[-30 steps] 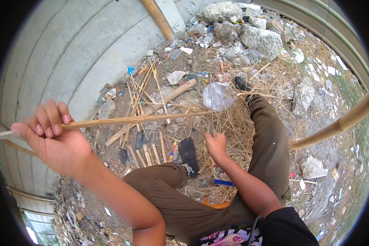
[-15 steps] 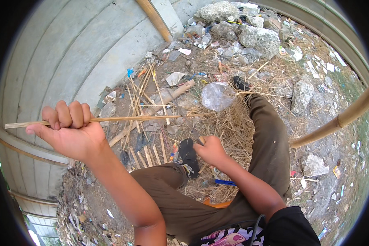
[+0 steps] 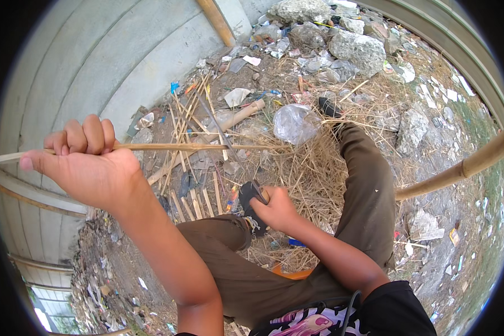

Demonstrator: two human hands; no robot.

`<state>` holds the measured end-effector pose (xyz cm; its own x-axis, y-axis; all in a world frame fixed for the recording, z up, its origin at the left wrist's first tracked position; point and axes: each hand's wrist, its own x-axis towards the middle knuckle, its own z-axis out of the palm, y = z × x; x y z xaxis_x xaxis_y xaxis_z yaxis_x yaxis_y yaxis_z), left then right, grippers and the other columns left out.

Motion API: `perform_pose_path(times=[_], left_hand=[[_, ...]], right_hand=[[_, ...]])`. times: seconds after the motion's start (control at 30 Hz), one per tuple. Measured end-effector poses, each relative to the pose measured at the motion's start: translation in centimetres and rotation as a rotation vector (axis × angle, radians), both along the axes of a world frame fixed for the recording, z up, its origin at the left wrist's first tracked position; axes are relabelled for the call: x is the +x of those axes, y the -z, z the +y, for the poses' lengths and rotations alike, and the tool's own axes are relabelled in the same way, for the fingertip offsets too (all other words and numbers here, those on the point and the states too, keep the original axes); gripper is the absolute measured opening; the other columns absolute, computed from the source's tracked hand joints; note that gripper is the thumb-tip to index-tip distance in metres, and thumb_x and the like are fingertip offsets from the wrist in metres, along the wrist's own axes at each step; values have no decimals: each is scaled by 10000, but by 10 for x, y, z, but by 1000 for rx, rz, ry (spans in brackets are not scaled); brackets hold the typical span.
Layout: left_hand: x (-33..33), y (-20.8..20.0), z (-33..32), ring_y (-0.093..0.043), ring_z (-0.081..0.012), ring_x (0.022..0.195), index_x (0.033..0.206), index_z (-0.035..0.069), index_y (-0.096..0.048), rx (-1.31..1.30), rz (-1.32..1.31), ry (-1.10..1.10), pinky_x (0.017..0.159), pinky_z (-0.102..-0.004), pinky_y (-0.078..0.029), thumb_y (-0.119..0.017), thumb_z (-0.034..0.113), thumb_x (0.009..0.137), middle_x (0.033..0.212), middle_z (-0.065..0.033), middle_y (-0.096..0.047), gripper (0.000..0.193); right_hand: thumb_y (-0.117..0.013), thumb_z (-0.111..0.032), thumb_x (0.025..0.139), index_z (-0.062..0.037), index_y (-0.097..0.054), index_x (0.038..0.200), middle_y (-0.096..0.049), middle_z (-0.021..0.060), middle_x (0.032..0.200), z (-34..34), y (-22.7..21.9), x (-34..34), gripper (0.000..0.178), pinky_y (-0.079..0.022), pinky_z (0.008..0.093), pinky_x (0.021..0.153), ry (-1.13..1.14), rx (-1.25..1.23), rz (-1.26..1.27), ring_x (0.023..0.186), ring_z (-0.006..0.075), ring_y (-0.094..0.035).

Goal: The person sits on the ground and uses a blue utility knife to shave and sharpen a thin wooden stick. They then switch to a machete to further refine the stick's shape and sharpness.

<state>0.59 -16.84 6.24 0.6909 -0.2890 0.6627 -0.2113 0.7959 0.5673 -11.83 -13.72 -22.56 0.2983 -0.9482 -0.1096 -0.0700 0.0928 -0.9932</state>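
Observation:
My left hand is raised at the left, its fingers closed round a long, thin bamboo strip. The strip lies nearly level and reaches right, across the middle of the view, its far end over the straw. In my right hand is the handle of a knife, gripped low above my dark shoe. Its long, narrow blade slants up and left, crossing the strip; whether it touches the strip I cannot tell.
Loose bamboo strips and a thick bamboo pole lie ahead. Short split pieces sit by my left leg. Ahead are a clear plastic bag, straw and rocks. A bamboo pole slants at right; a concrete wall stands left.
My left hand and the strip have moved slightly up and left. The knife in my right hand has swung up and left, so more blade now shows beyond the strip.

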Motion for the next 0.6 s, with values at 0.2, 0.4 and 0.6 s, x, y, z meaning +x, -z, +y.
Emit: perform_pose_path(times=[0.2,0.4,0.6], left_hand=[[8,-1,-6,-84,-108,515,728,189,-195,-20,18,-70,481,-303,-76,-402,689,1027,582,38,-138,618],[16,2,-3,-87,-126,535,731,180,-183,-11,27,-139,489,-308,-97,-351,642,1064,595,33,-139,593],[12,0,-5,-99,-145,550,732,160,-190,8,41,-176,501,-311,-114,-300,595,1091,618,17,-148,575]], right_hand=[[-646,-217,855,28,-609,658,-560,104,526,-23,70,3,317,-453,403,534,79,248,-40,488,194,-535],[-655,-227,853,34,-626,687,-582,141,540,-7,1,5,311,-471,417,544,-19,-73,65,490,228,-564],[-654,-229,864,22,-616,692,-587,111,553,-19,86,5,307,-459,407,538,87,253,18,505,206,-560]])
